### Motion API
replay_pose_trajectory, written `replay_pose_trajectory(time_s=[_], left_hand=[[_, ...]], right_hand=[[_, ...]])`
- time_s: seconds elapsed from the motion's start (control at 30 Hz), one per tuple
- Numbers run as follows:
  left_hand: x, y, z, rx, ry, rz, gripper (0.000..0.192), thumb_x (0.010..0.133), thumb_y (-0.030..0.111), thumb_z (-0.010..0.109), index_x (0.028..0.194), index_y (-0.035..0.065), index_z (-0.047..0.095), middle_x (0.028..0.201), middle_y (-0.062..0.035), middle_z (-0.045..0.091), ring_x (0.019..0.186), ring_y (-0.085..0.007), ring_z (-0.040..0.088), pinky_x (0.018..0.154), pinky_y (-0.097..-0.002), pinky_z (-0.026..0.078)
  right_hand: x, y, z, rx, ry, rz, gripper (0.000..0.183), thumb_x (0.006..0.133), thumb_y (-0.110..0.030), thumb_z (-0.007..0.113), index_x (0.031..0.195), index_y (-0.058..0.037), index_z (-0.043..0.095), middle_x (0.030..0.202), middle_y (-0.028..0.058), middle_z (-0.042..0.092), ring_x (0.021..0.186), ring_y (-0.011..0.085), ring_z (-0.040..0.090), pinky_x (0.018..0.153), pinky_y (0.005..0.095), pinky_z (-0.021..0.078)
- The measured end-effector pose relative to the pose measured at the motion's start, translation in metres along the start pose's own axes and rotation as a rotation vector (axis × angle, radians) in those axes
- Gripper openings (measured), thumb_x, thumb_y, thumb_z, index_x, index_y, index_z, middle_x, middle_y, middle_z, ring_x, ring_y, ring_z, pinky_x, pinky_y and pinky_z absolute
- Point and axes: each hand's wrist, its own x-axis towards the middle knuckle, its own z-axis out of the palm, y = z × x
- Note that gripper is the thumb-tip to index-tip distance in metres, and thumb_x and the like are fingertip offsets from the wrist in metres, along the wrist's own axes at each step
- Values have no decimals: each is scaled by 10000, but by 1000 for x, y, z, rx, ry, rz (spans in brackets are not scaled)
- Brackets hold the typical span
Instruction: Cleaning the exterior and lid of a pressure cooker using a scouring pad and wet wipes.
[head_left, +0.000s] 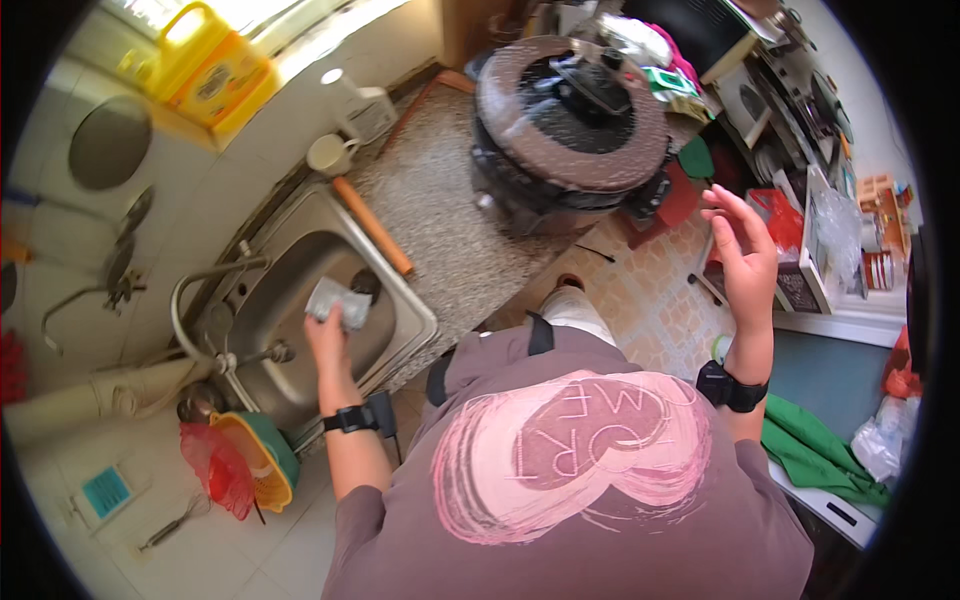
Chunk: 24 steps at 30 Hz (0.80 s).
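Note:
My left hand (328, 341) holds a folded grey cloth or scouring pad (337, 303) over the stainless steel sink (304, 262). The cloth hides part of the basin, near the dark drain (366, 285). A curved metal faucet (184, 300) rises from the sink's left rim, with a round tap knob (282, 352) close to my left wrist. Out to the right, my right hand (752, 262) is raised in the air above the tiled floor, fingers apart and holding nothing.
A large electric cooker (574, 127) with a brown-rimmed lid stands on the granite counter (442, 195). Beside the sink lie an orange bar (373, 225) and a white mug (330, 155). Colanders (259, 461) hang lower left. A white crate (814, 247) with plastic bags sits at right.

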Motion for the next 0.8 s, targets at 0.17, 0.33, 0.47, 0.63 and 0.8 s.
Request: replay_pose_trajectory(time_s=[0.17, 0.33, 0.47, 0.63, 0.8], left_hand=[[6, -37, -31, 383, 453, 119, 988, 908, 428, 819, 1629, 18, 283, 1469, -173, 577, 1156, -253, 658, 790, -428, 550], [-43, -1, 46, 257, 308, -45, 684, 918, 389, 823, 1463, 49, 587, 1445, -156, 598, 1180, -230, 642, 840, -390, 490], [-66, -13, 92, 687, 265, 119, 429, 884, 345, 850, 1179, 45, 765, 1518, -232, 528, 1322, -292, 562, 1046, -396, 449], [-139, 30, 227, 1343, 285, 273, 731, 849, 461, 824, 1449, 100, 613, 1664, -302, 337, 1558, -417, 320, 1250, -492, 300], [-128, 17, 221, 1369, 336, 217, 756, 858, 467, 799, 1478, 96, 577, 1645, -290, 378, 1537, -442, 341, 1251, -503, 299]], right_hand=[[24, 62, -77, -100, 217, 135, 357, 1019, -60, 686, 1376, -35, 686, 973, 26, 727, 914, 84, 650, 892, 252, 515], [68, 116, -119, -337, 146, 123, 575, 920, -116, 782, 1474, -130, 627, 1023, 62, 687, 991, 181, 636, 969, 333, 499], [103, 154, -158, -507, -63, 38, 862, 876, -219, 814, 1635, -206, 405, 1583, 181, 504, 1487, 377, 433, 1231, 474, 357], [133, 204, -200, -543, -112, 60, 642, 916, -234, 775, 1517, -137, 571, 1481, 168, 608, 1411, 354, 522, 1193, 447, 405], [156, 208, -189, -428, -137, 30, 416, 936, -202, 738, 1330, -71, 708, 1351, 149, 692, 1288, 333, 616, 1143, 424, 455]])
